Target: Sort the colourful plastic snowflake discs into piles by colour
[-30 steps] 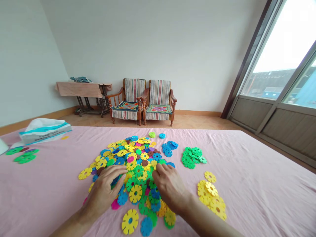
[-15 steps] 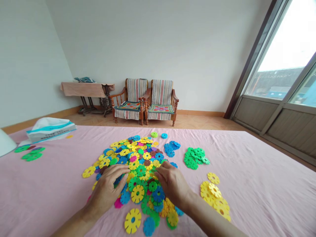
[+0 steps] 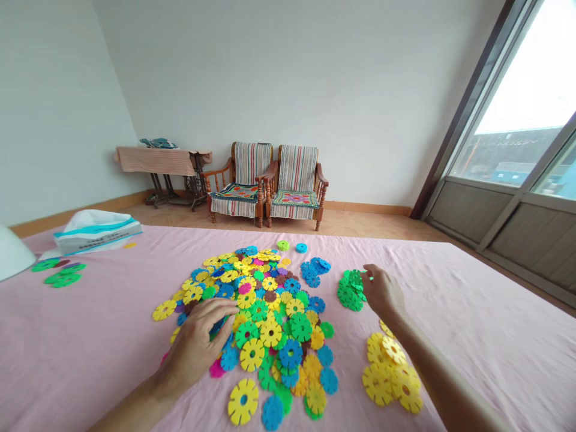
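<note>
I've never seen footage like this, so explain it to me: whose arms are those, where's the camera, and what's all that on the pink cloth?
No machine here: both bare arms belong to one person, whose head carries the camera, looking forward and down. The left hand shows lower left, the right hand further right. On the pink cloth lies a mixed pile of flat notched plastic discs, with a green heap, a yellow heap and some blue discs set apart. The left hand rests flat on the mixed pile. The right hand's fingers touch the green heap; whether they grip a disc is unclear.
</note>
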The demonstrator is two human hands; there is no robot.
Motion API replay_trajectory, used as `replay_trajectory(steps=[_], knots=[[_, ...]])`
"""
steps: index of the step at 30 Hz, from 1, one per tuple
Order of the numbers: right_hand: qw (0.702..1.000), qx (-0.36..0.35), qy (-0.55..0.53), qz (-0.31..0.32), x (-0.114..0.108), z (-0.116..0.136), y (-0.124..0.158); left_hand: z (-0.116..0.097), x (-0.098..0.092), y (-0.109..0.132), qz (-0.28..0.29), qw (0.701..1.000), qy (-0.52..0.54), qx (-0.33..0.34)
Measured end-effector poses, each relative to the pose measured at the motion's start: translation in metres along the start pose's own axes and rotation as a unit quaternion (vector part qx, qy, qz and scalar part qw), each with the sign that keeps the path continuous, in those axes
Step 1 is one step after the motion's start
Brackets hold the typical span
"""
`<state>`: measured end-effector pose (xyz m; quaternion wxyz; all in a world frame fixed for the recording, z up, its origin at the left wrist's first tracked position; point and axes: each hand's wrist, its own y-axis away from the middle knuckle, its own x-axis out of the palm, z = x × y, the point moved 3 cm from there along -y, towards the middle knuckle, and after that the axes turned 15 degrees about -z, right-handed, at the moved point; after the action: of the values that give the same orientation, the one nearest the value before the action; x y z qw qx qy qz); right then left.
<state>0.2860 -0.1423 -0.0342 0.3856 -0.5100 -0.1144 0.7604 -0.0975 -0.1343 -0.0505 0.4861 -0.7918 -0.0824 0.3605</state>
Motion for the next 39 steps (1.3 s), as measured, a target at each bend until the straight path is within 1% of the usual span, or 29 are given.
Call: replay_trajectory(steps=[1,3,4,6,7,9,11,14,22,26,30,33,36,39], knots=[[1.0,-0.006,0.001,0.001,0.0,0.001,0.001,0.0,0.0,0.0,0.001,1.0,0.0,-0.002],[0.999,-0.036,-0.015,0.023,0.0,0.012,0.007,0.001,0.001,0.001,0.002,1.0,0.001,-0.005],[0.997,-0.058,-0.03,0.042,0.001,0.021,0.012,0.002,0.001,0.001,0.002,1.0,0.001,-0.007],[0.984,-0.113,-0.087,0.109,0.0,0.044,0.025,0.003,0.001,0.002,0.002,1.0,0.002,-0.009],[0.971,-0.14,-0.124,0.151,-0.001,0.056,0.032,0.003,0.001,0.002,0.002,1.0,0.002,-0.01],[0.935,-0.19,-0.193,0.231,-0.005,0.076,0.048,0.004,0.001,0.002,0.003,1.0,0.003,-0.009],[0.9,-0.239,-0.229,0.284,-0.009,0.09,0.061,0.004,0.0,0.002,0.003,1.0,0.003,-0.008],[0.879,-0.294,-0.217,0.306,-0.013,0.099,0.073,0.003,0.0,0.002,0.003,1.0,0.002,-0.005],[0.88,-0.33,-0.157,0.303,-0.014,0.107,0.078,0.004,0.001,0.002,0.006,1.0,0.001,0.001],[0.888,-0.321,-0.14,0.299,-0.016,0.108,0.078,0.006,0.002,0.002,0.008,1.0,-0.002,0.007],[0.894,-0.273,-0.152,0.322,-0.01,0.101,0.078,0.007,0.003,0.002,0.009,1.0,-0.004,0.012],[0.899,-0.235,-0.181,0.321,-0.003,0.097,0.076,0.007,0.003,0.002,0.009,1.0,-0.005,0.013],[0.924,-0.179,-0.19,0.28,0.005,0.088,0.064,0.007,0.002,0.003,0.01,1.0,-0.005,0.014],[0.96,-0.11,-0.156,0.204,0.012,0.065,0.04,0.008,0.002,0.004,0.009,1.0,-0.001,0.012]])
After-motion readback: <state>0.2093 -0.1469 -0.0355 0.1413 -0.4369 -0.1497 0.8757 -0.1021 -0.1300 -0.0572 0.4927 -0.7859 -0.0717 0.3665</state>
